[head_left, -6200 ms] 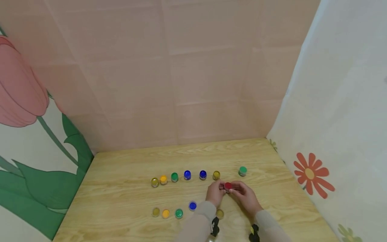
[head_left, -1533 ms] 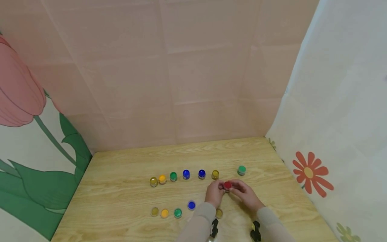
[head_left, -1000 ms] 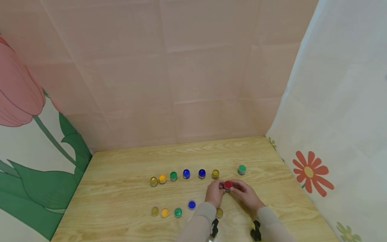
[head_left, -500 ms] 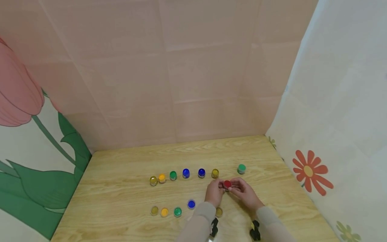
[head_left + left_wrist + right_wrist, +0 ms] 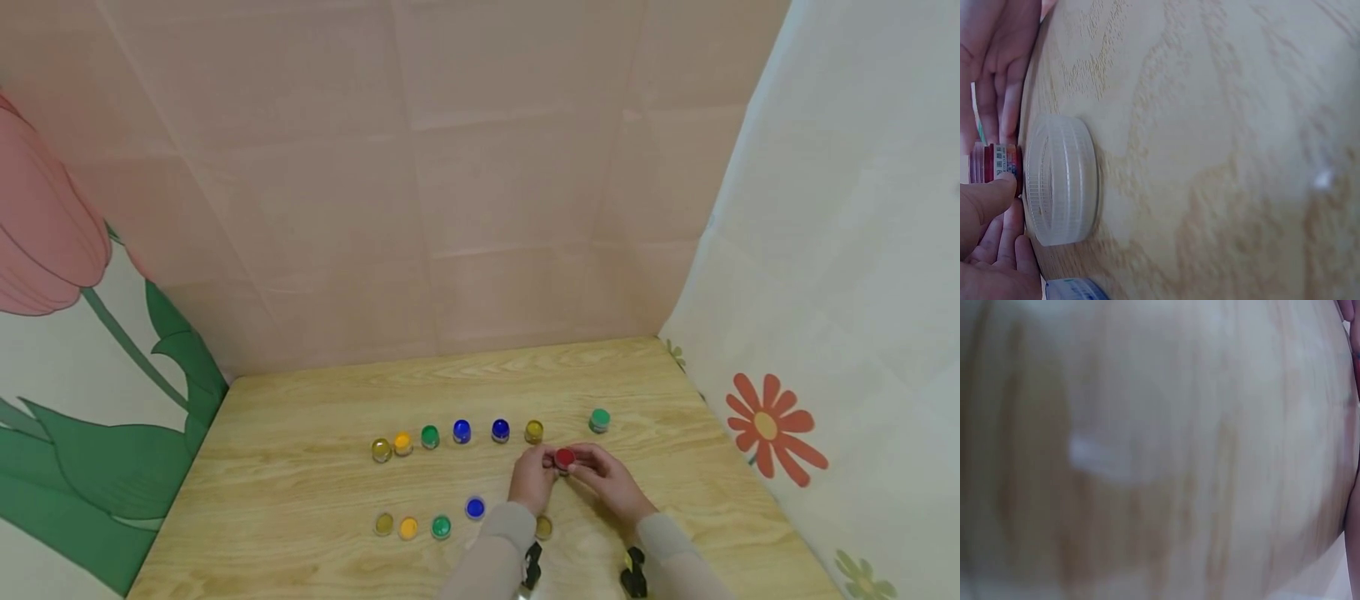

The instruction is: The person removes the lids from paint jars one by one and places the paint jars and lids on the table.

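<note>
A small red paint jar (image 5: 565, 459) is between my two hands, just above the wooden table in the head view. My left hand (image 5: 531, 481) grips it from the left, with the thumb on its printed label in the left wrist view. From the other side, the thumb and fingers of my right hand (image 5: 611, 485) close around the jar. A ridged clear lid (image 5: 977, 164) shows at the jar's upper end. Nearest to the hands stands a yellow jar (image 5: 533, 431); a translucent lid (image 5: 1063, 180) lies by my left wrist. The right wrist view shows mostly tabletop.
Behind the hands runs a row of paint jars, including a dark blue jar (image 5: 500, 430) and an orange jar (image 5: 402, 442). Several lids, among them a blue-stained lid (image 5: 475, 507), lie nearer the front. A green jar (image 5: 599, 420) stands apart at right.
</note>
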The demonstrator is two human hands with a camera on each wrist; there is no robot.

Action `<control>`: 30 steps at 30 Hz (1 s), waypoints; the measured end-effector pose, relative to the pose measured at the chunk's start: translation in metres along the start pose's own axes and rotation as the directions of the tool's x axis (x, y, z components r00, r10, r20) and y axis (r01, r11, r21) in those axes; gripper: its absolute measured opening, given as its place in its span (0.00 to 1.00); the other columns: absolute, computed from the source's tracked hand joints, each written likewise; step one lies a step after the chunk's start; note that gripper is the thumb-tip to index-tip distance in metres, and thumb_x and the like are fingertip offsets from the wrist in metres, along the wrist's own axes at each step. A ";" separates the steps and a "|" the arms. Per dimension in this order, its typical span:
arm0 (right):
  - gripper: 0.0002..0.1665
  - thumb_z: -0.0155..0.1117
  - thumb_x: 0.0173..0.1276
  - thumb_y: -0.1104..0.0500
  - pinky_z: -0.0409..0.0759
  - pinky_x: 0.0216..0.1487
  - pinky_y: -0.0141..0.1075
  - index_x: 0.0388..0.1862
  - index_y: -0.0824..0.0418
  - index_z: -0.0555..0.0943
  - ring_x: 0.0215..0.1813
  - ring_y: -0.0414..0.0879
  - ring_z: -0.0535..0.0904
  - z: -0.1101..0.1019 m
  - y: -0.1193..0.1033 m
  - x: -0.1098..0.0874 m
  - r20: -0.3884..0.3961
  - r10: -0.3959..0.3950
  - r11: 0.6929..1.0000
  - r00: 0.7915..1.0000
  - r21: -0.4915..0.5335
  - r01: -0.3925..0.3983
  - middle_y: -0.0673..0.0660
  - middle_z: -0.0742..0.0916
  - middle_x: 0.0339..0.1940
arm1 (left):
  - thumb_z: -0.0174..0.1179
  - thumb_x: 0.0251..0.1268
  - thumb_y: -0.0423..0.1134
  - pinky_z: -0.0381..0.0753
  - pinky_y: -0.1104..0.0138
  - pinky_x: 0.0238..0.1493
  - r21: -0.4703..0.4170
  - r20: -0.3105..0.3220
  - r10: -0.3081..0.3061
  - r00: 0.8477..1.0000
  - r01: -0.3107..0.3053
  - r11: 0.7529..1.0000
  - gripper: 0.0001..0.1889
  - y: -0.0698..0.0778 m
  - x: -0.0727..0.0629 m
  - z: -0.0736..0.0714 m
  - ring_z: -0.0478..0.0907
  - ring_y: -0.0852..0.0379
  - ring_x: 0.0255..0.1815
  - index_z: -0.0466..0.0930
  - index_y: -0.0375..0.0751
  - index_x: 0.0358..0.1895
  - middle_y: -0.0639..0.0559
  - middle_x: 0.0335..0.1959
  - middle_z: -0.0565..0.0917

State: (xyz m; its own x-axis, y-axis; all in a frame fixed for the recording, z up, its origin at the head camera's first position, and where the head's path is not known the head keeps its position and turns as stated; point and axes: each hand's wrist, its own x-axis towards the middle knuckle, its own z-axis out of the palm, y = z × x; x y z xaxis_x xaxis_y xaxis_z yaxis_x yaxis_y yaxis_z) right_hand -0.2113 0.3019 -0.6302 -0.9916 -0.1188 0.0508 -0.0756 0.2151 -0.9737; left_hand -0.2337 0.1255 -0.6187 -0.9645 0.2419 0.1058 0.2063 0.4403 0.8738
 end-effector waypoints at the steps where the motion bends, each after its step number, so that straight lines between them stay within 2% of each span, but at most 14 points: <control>1: 0.24 0.64 0.74 0.63 0.79 0.55 0.27 0.64 0.73 0.73 0.56 0.42 0.81 0.000 0.000 0.001 -0.004 -0.001 1.000 1.000 0.001 0.001 0.72 0.81 0.59 | 0.67 0.62 0.24 0.81 0.70 0.43 0.000 0.004 -0.010 1.000 0.010 1.000 0.11 0.000 0.001 0.000 0.80 0.60 0.39 0.83 0.38 0.46 0.53 0.38 0.83; 7: 0.22 0.65 0.72 0.66 0.80 0.55 0.28 0.61 0.71 0.72 0.57 0.49 0.81 0.003 0.004 0.002 -0.039 0.011 1.000 0.999 -0.023 -0.011 0.70 0.82 0.57 | 0.67 0.63 0.26 0.80 0.70 0.43 -0.006 0.024 -0.050 0.998 0.050 0.999 0.11 -0.003 0.004 0.002 0.78 0.64 0.39 0.83 0.40 0.47 0.56 0.39 0.82; 15: 0.20 0.64 0.73 0.63 0.80 0.55 0.28 0.61 0.69 0.75 0.54 0.41 0.81 0.002 0.008 0.001 -0.040 0.010 1.000 0.999 -0.020 -0.011 0.69 0.82 0.58 | 0.67 0.63 0.26 0.80 0.70 0.44 -0.011 0.021 -0.056 0.998 0.056 0.998 0.11 -0.003 0.001 0.002 0.78 0.63 0.40 0.83 0.41 0.47 0.55 0.39 0.81; 22: 0.23 0.62 0.75 0.61 0.79 0.57 0.29 0.65 0.68 0.75 0.57 0.40 0.81 -0.002 0.011 -0.001 0.023 -0.018 1.000 1.000 -0.009 0.018 0.69 0.82 0.61 | 0.68 0.62 0.26 0.80 0.70 0.43 0.000 0.012 -0.048 0.999 0.048 0.999 0.11 -0.009 0.001 0.006 0.78 0.63 0.39 0.83 0.42 0.46 0.56 0.38 0.81; 30: 0.25 0.64 0.73 0.63 0.80 0.56 0.28 0.66 0.70 0.74 0.56 0.40 0.82 0.001 0.006 0.001 0.023 -0.018 1.000 1.000 0.014 0.018 0.72 0.80 0.62 | 0.68 0.63 0.27 0.80 0.70 0.44 -0.002 0.010 -0.054 0.999 0.054 0.999 0.12 -0.008 0.003 0.005 0.78 0.63 0.40 0.83 0.42 0.47 0.57 0.38 0.81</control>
State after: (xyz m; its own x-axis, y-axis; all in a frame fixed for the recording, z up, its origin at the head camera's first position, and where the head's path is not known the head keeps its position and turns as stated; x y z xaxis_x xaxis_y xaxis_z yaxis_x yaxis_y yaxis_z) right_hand -0.2123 0.3019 -0.6363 -0.9875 -0.1445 0.0632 -0.0916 0.1993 -0.9756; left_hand -0.2375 0.1272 -0.6282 -0.9725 0.2266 0.0542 0.1541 0.4510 0.8791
